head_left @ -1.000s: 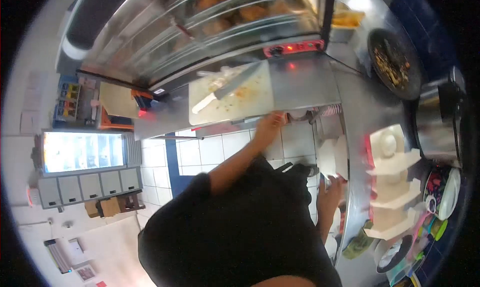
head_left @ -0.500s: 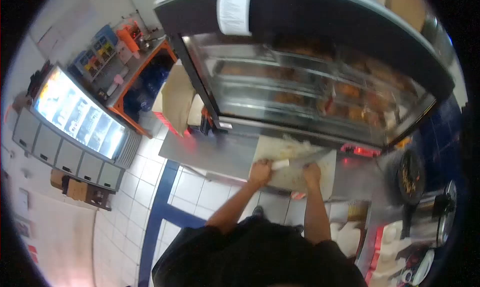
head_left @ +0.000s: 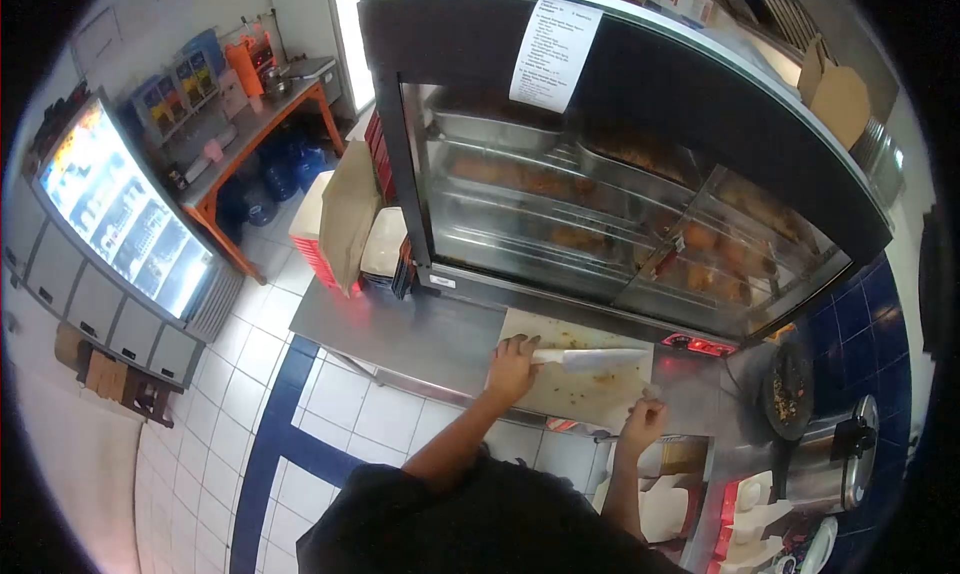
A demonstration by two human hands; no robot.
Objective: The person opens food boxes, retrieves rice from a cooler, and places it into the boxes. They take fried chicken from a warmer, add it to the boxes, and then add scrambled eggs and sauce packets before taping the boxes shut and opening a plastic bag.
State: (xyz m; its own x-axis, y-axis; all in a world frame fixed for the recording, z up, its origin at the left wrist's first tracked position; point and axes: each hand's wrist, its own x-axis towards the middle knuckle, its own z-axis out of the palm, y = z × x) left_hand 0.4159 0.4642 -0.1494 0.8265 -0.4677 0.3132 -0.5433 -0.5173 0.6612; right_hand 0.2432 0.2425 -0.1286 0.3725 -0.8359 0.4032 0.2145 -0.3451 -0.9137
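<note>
Steel counter [head_left: 400,336]: left hand [head_left: 512,367] on knife [head_left: 585,357], right hand [head_left: 641,423] at board [head_left: 575,389] edge.

— What stands behind the surface [head_left: 400,334]?
— A glass warming case [head_left: 600,214] with fried food on its shelves, a paper notice [head_left: 553,54] on top.
— And left?
— A lit drinks fridge [head_left: 120,214], an orange table [head_left: 255,124].
</note>
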